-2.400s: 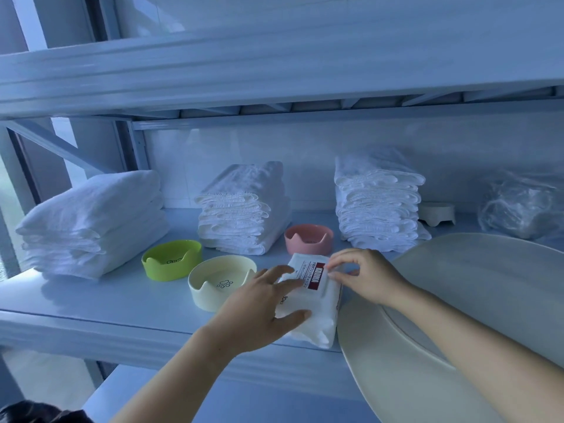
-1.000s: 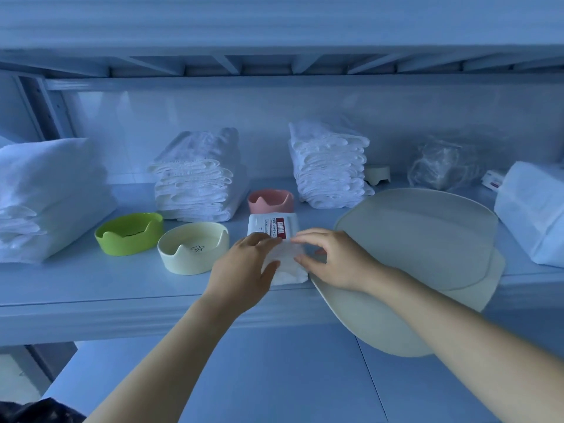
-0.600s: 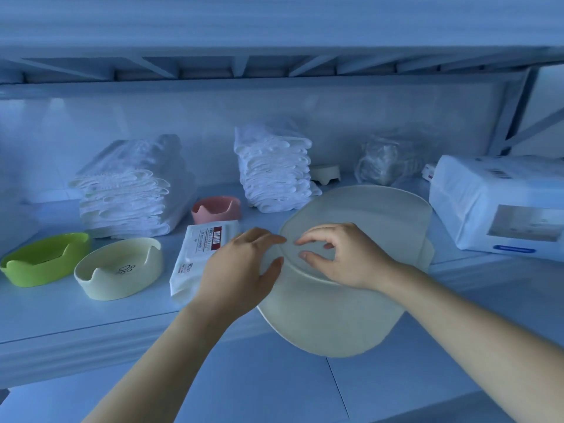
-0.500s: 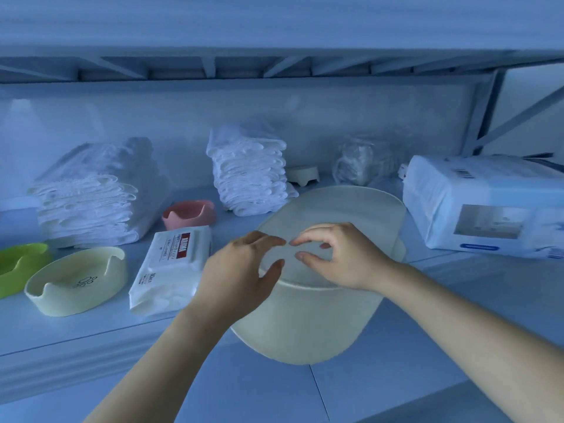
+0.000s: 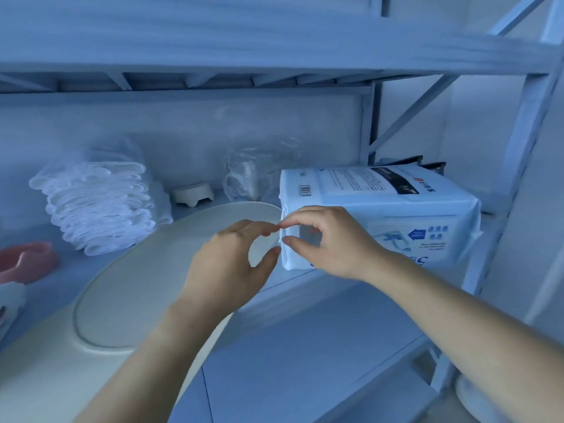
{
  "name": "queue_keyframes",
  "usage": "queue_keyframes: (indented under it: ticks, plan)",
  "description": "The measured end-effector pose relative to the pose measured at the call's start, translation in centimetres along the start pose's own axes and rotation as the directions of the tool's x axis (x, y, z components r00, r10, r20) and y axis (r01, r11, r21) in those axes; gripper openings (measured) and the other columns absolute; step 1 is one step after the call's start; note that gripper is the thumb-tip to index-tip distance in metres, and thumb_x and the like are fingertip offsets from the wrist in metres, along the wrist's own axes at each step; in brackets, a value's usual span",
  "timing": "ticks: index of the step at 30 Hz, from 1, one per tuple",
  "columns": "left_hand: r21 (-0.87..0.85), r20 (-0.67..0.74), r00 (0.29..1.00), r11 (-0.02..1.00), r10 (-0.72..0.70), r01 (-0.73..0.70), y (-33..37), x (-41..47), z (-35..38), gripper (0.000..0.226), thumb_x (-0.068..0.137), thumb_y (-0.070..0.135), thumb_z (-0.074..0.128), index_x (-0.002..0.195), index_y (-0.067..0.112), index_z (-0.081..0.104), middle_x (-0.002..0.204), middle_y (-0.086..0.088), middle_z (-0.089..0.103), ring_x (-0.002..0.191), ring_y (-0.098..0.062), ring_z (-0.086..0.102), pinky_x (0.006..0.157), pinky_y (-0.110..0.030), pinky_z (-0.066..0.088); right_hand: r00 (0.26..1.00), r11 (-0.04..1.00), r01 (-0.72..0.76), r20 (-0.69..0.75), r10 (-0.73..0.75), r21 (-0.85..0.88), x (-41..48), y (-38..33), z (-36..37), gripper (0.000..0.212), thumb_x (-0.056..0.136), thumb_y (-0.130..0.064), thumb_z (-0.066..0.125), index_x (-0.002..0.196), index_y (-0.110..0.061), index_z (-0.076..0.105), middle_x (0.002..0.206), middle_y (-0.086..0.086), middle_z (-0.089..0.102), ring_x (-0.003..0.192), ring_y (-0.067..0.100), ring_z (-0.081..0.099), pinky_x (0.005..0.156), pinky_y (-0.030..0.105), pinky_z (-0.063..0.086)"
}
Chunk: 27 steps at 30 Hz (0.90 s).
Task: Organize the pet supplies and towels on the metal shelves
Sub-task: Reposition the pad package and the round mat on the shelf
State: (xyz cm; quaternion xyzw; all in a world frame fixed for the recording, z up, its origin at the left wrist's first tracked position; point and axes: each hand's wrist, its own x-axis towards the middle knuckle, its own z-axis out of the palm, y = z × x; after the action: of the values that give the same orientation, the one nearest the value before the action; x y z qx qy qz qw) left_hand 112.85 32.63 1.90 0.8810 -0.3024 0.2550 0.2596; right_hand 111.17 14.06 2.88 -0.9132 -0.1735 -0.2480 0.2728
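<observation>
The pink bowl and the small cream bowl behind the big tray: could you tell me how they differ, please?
The pink bowl stands at the shelf's left, near the front; the small cream bowl stands at the back, beside the folded white towels. The pink one is cut off by the picture's edge; the cream one shows whole, on short feet. Both rest on the same shelf.

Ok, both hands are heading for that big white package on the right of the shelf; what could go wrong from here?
1. The large oval tray overhangs the shelf's front edge; the left hand or forearm crossing above it could knock it off.
2. The white package sits by the shelf's front edge; the right hand only pinches its corner, so a pull might tear the wrapping or tip it forward.
3. Sliding it back could crush the clear plastic bag.
</observation>
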Motion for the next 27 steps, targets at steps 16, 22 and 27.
queue_keyframes:
  ticks: [16,22,27]
  plan:
    - [0.059,-0.055,0.994,0.994,0.096,-0.093,4.8,5.0,5.8,0.039,0.083,0.034,0.063,0.122,0.032,0.057,0.134,0.013,0.048,0.123,-0.012,0.046,0.085,-0.026,0.042,0.990,0.992,0.060,-0.122,-0.074,-0.110,-1.3,6.5,-5.8,0.022,0.085,-0.026,0.064,0.106,-0.022,0.069,0.109,-0.012,0.065,0.106,0.009,0.057,0.094,0.028,0.045]
    - [0.048,-0.027,0.986,0.985,0.166,-0.165,1.9,4.9,7.3,0.052,0.080,0.030,0.070,0.128,0.031,0.053,0.137,0.013,0.045,0.125,-0.011,0.042,0.086,-0.029,0.048,0.991,0.961,0.031,-0.120,-0.066,-0.273,-1.0,7.3,-4.6,0.026,0.081,-0.025,0.070,0.107,-0.020,0.070,0.118,-0.004,0.061,0.110,0.017,0.054,0.097,0.028,0.039]
    - [0.043,-0.082,0.974,0.977,0.213,-0.210,1.9,5.5,7.9,0.057,0.074,0.028,0.076,0.125,0.032,0.053,0.131,0.007,0.049,0.121,-0.012,0.039,0.082,-0.031,0.049,0.989,0.949,0.022,-0.130,-0.066,-0.315,-1.1,7.6,-4.4,0.028,0.080,-0.023,0.071,0.108,-0.022,0.069,0.120,-0.005,0.059,0.112,0.016,0.053,0.097,0.029,0.039]
